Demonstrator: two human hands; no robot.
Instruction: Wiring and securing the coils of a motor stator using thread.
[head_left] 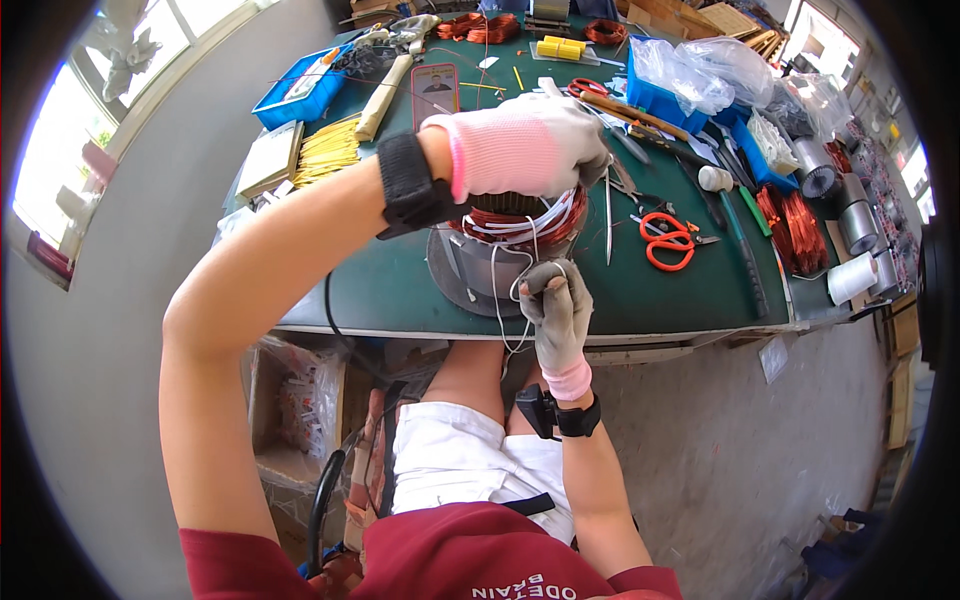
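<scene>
A motor stator (475, 268) stands on the bench in front of me, its copper windings (490, 226) bound with white cord at the top. My left hand (535, 148), in a pink and grey-white glove, reaches across the top of the stator. Its fingers curl down at the far right side, and what they grip is hidden. My right hand (557, 310), gloved the same way, is closed in a pinch at the stator's near right side. White cord (497, 290) runs from the windings to this pinch, and a loose loop hangs past the bench edge.
Orange-handled scissors (667, 242) and a pointed stick (608, 220) lie right of the stator. Yellow sleeving strips (327, 152), a phone (435, 92) and a blue tray (303, 88) are at left. Copper wire bundles (800, 230) and thread spools (852, 279) line the right edge.
</scene>
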